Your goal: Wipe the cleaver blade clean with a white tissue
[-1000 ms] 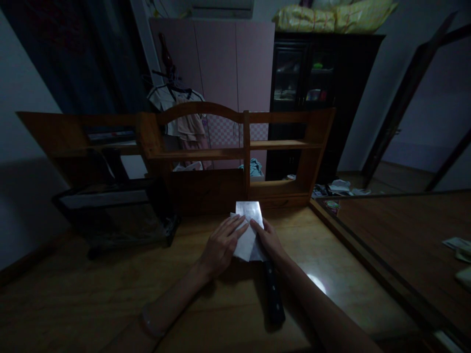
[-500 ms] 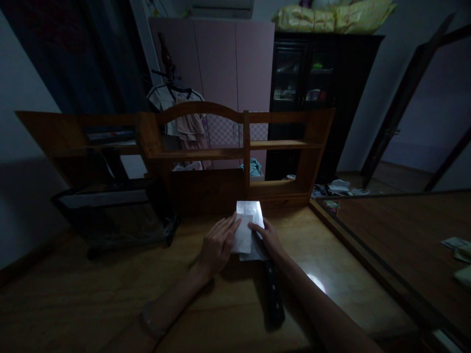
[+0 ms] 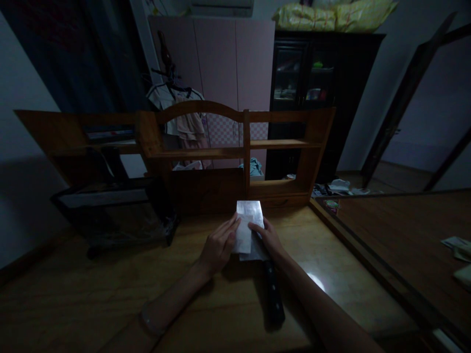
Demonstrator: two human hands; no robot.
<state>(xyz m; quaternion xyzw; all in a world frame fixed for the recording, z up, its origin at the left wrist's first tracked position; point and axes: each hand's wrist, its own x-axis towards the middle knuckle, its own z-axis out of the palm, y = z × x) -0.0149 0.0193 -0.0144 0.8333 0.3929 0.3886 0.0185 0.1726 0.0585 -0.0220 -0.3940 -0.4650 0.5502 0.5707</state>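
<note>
A cleaver lies flat on the wooden desk [image 3: 110, 294], its bright blade [image 3: 252, 211] pointing away from me and its black handle [image 3: 274, 294] towards me. A folded white paper or tissue [image 3: 243, 240] rests on the blade. My left hand [image 3: 217, 247] lies on the left side of the paper with its fingers stretched flat, pressing it down. My right hand [image 3: 270, 240] presses the blade near the handle, fingers extended beside the paper's right edge.
A wooden shelf unit [image 3: 243, 147] stands at the back of the desk, right behind the blade. A dark tray-like object [image 3: 110, 206] sits at the left. To the right the desk ends at a raised edge [image 3: 353, 245]. The room is dim.
The white paper has been folded narrower on the blade. My left hand slid slightly forward along it; the right hand shifted a little up the blade.
</note>
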